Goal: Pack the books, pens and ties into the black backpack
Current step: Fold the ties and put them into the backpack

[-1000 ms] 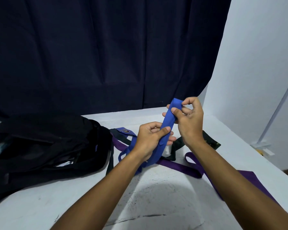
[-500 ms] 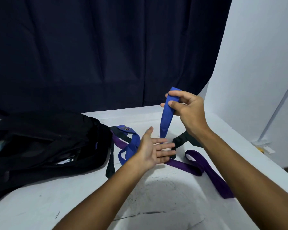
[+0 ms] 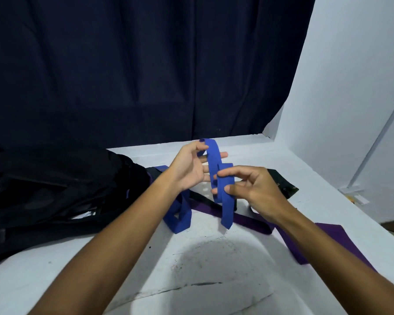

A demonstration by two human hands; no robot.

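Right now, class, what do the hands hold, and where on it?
Both hold the blue tie: left hand at its top fold, right hand pinching mid-strip.

Two bare forearms (no sleeves reach them) and bare hands.

Dark navy curtain [image 3: 134,71] behind, white wall [image 3: 350,87] right, scuffed white table [image 3: 203,269]
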